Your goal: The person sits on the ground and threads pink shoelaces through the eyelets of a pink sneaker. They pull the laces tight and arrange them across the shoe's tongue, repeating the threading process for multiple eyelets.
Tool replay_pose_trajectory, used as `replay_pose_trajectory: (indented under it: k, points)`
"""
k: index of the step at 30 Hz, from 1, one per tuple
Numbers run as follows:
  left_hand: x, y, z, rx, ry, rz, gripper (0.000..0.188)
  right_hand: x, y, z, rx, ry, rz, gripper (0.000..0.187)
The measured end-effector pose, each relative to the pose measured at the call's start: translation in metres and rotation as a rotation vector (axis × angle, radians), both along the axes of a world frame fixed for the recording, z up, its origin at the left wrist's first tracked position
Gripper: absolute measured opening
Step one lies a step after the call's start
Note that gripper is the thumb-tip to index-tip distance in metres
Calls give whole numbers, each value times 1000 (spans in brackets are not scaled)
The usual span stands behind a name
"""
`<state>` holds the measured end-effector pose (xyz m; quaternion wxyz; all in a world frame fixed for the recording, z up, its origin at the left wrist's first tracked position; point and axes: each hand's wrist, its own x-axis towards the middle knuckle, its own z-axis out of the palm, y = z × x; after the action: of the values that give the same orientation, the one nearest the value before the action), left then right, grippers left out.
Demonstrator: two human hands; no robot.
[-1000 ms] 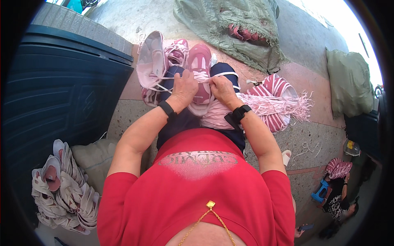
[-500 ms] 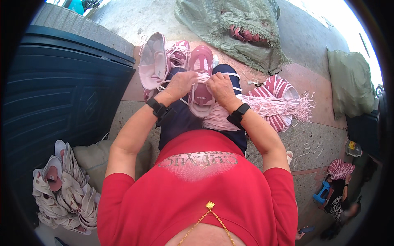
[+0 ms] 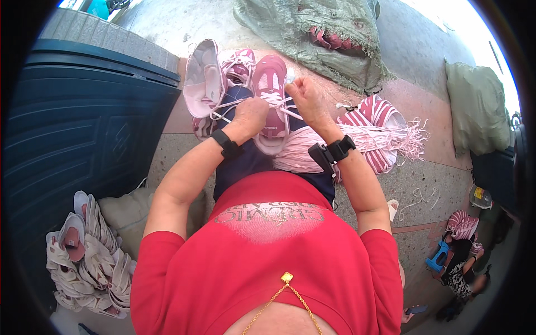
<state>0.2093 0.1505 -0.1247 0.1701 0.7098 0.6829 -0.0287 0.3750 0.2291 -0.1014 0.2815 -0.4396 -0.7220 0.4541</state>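
A pink and white sneaker point(image 3: 272, 75) rests across my lap, toe pointing away from me, pale laces point(image 3: 273, 99) threaded over its tongue. My left hand point(image 3: 250, 115) is closed at the sneaker's left side, pinching a shoelace close to the eyelets. My right hand point(image 3: 310, 100) is raised just off the sneaker's right side, its fingers pinched on a shoelace; the fingertips partly hide the strand. Lace strands stretch from the eyelets toward the right hand. A thick bundle of pale pink laces point(image 3: 304, 151) lies over my right thigh.
Left of the sneaker are an upturned pale shoe point(image 3: 204, 78) and another pink sneaker point(image 3: 240, 64). A striped pink bundle point(image 3: 385, 117) sits at right. Beyond lie a torn green sack point(image 3: 329, 39) and another sack point(image 3: 477, 106). Stacked shoe uppers point(image 3: 92, 257) stand by a dark door point(image 3: 84, 123).
My right hand has lifted away from the laces, up and to the right. My left hand has shifted slightly down beside the eyelets. The laces across the tongue show more openly.
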Motion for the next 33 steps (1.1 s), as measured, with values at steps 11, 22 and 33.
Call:
replay_pose_trajectory:
  k: [11,22,33]
  points:
    - [-6,-3,-12,88,-302,120,12,-5,-28,-48,-40,-148,254,34]
    - [-13,0,-13,60,-493,219,28,-16,-24,-58,88,-265,377,26]
    - [2,-11,-5,345,-204,-175,20,16,1,-14,-410,-49,404,17]
